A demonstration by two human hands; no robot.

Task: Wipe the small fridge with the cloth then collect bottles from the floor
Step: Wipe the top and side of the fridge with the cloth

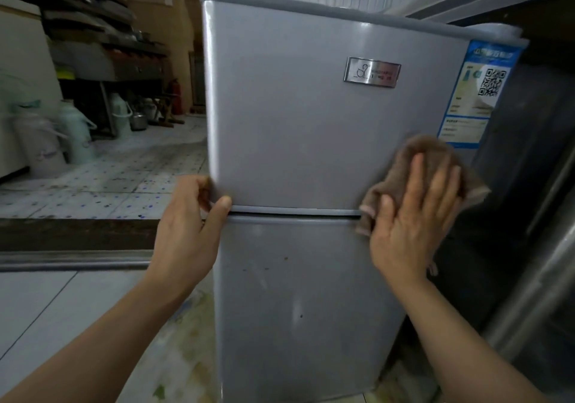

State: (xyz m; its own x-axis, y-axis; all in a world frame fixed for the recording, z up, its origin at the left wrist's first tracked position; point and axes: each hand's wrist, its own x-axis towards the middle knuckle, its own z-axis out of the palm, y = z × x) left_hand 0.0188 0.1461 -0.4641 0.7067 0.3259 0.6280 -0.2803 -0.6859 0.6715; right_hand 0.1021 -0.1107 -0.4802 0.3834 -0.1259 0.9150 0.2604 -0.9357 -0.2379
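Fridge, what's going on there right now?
A person is wiping the small grey fridge. The right hand presses a brown cloth flat against the front, near the seam between the two doors on the right side. The left hand grips the upper door's lower left corner. Small dark specks remain on the lower door. No bottles collected yet.

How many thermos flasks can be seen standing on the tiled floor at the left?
3, possibly more hidden. One white flask stands nearest the left edge, a pale green flask just right of it, and a third flask farther back by the shelving. Clutter there may conceal others.
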